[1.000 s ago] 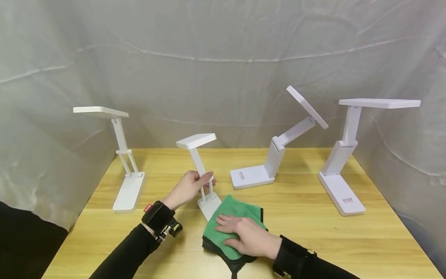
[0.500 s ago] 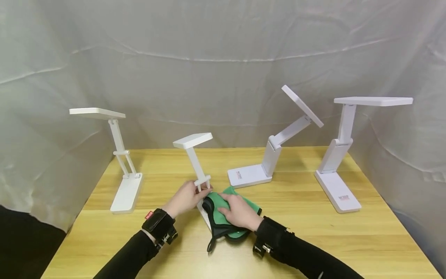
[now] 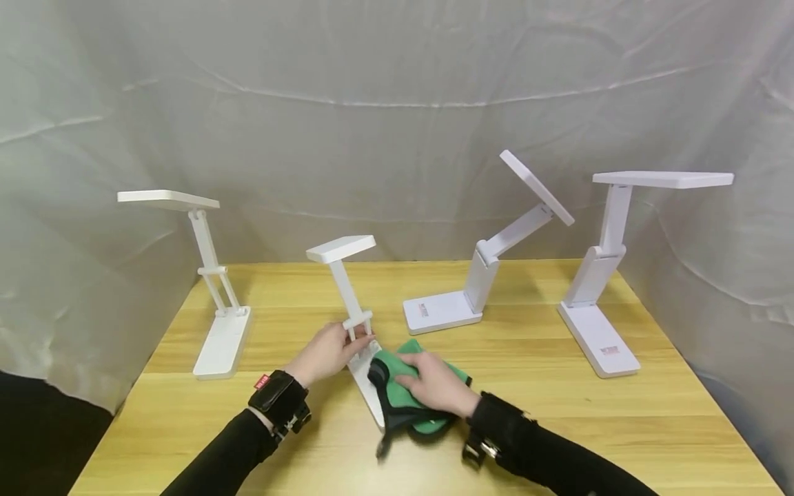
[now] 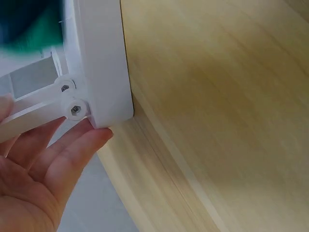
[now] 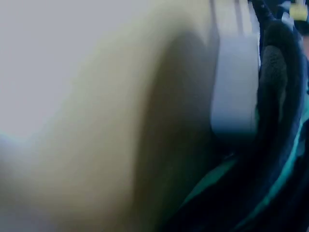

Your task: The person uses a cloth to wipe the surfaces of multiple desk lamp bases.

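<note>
In the head view a small white desk lamp point(image 3: 364, 382) stands at the middle of the wooden table. My left hand point(image 3: 325, 355) holds it low on its twin posts; in the left wrist view the fingers point(image 4: 79, 147) touch the end of its base. My right hand point(image 3: 437, 386) grips a folded green cloth point(image 3: 400, 398) with black edging along the base's right side. A black strap loop hangs from the cloth's near edge. The right wrist view is blurred, with the black edging point(image 5: 277, 63) beside the white base point(image 5: 234, 87).
Another white lamp point(image 3: 223, 341) stands at the left. Behind and to the right are a lamp with a tilted head point(image 3: 443, 312) and a taller lamp point(image 3: 598, 337). Grey sheeting point(image 3: 397, 158) closes off the back and sides of the table point(image 3: 527, 365).
My left hand has slid down the lamp's posts toward its base. The right hand, earlier spread flat on the cloth, has gathered it up and moved it over to the lamp base.
</note>
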Available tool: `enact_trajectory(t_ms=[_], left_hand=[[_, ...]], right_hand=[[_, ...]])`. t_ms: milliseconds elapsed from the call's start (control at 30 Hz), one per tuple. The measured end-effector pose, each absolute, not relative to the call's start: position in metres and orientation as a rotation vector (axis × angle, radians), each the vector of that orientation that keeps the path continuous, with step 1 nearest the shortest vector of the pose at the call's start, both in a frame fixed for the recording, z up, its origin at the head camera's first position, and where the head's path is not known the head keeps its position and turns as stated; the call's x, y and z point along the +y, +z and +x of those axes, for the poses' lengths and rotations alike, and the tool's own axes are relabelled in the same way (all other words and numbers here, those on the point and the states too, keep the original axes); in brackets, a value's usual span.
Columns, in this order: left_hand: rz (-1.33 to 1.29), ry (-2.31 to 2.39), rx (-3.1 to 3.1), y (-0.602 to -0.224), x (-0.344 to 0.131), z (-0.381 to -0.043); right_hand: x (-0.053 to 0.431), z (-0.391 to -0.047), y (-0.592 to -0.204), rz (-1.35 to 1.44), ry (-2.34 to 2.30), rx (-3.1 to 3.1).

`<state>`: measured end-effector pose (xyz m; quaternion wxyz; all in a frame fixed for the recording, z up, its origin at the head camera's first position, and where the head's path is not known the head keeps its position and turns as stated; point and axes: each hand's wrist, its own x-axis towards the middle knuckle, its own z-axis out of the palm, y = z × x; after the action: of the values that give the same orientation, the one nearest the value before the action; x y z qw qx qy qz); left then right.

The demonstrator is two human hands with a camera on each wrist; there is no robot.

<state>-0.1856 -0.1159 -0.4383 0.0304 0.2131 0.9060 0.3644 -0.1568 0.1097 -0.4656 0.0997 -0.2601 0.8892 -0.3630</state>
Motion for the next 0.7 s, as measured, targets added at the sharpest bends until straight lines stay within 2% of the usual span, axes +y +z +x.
enact_trajectory(t_ms=[167, 467, 700], left_hand=[[0.634, 1.119, 2.8, -0.441, -0.116, -0.186], [0.591, 1.127, 2.813, -0.439, -0.117, -0.183], [0.649, 1.083, 2.835, -0.44, -0.117, -0.186]], right_hand=[[0.098, -0.173, -0.465, -0.793, -1.099, 2.633], [0.123, -0.139, -0.467, -0.814, -1.103, 2.589], [0.102, -0.173, -0.463, -0.786, -1.13, 2.595]])
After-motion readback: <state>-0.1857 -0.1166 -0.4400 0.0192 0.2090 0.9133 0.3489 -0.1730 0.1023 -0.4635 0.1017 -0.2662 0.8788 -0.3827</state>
